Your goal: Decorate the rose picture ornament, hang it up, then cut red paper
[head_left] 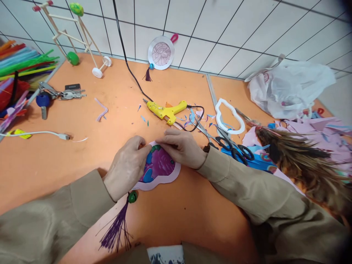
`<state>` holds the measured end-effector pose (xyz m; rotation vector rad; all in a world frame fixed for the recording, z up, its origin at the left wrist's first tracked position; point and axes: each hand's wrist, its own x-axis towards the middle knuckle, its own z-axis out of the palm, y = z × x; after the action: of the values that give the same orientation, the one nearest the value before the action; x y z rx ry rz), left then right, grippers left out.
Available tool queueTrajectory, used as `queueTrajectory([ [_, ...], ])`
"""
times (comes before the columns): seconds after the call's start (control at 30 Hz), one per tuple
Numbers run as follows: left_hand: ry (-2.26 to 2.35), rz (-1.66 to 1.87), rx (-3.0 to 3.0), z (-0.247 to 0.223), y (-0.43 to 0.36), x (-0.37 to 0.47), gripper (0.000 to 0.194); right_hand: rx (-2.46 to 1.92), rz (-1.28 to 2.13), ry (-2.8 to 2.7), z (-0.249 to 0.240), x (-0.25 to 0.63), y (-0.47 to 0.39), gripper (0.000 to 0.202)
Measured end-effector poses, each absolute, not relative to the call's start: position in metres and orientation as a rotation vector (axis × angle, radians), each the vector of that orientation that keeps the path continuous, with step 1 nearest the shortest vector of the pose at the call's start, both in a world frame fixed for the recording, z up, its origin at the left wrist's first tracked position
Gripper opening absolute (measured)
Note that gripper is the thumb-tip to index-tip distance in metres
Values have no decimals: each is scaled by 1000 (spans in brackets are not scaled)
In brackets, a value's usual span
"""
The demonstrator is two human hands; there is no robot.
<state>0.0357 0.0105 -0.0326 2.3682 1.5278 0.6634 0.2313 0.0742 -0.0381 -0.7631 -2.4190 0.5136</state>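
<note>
From my head view, I have the purple floral piece (162, 165) between my two hands, low over the orange table (192, 216) and close in front of me. My left hand (125, 165) grips its upper left edge, thumb against the curled forefinger; the remaining fingers are folded and partly hidden, so the exact hold beneath is hard for me to tell. My right hand (184, 146) pinches the top edge between thumb and fingertips, just beside the left thumb. Neither hand is spread. A pale wavy border (165, 179) runs around the piece, and a green bell (132, 197) with a dark purple tassel (117, 227) hangs off its lower left end, below my left wrist.

Just beyond my hands lies a yellow glue gun (168, 112), its nozzle pointing left, with small coloured scraps (143, 118) around it. To the right are black-handled scissors (238, 152) and a white wavy frame (239, 126), then brown feathers (297, 146) and a plastic bag (288, 88). A round ornament (161, 53) leans against the tiled wall (220, 33). On the left are keys (68, 94), a white cable (49, 133) and a wooden stick frame (66, 36).
</note>
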Motion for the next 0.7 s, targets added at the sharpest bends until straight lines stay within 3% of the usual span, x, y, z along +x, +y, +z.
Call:
queueTrajectory([
  [0.37,1512,699,2368,-33,11,36,32,-678,445,-2471,-37,233,78,26],
  [0.7,1530,956,2168,-31,12,33,20,-1423,363,-2522,-12,238,62,18],
])
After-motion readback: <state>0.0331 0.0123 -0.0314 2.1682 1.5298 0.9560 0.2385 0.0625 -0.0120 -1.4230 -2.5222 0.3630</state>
